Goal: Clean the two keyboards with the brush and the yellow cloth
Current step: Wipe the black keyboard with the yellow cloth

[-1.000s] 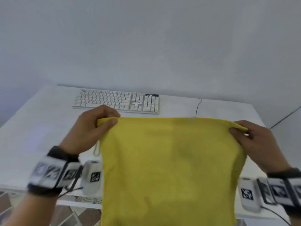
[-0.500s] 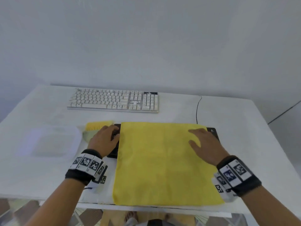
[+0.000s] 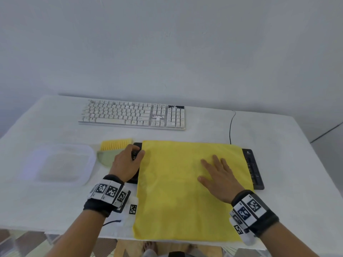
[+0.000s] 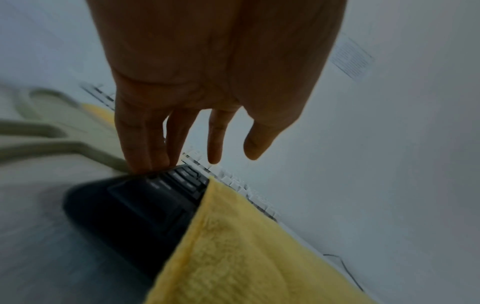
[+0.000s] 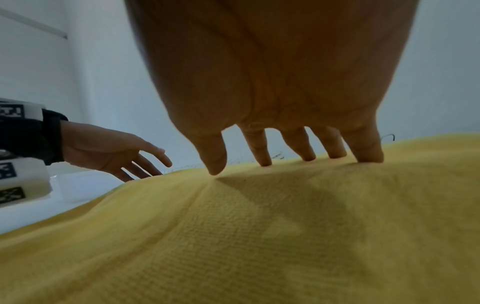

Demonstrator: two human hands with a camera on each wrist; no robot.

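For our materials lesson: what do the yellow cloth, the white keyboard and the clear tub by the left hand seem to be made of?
Yellow cloth: soft woven fabric, likely microfibre; fuzzy matte nap, fine ribbed weave.
White keyboard: hard plastic, apparently; moulded matte keys.
Clear tub: translucent plastic, probably; table shows through its cloudy walls.

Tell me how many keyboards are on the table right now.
2. The white keyboard lies at the back of the table. The black keyboard lies nearer, mostly covered by the yellow cloth; only its two ends show.
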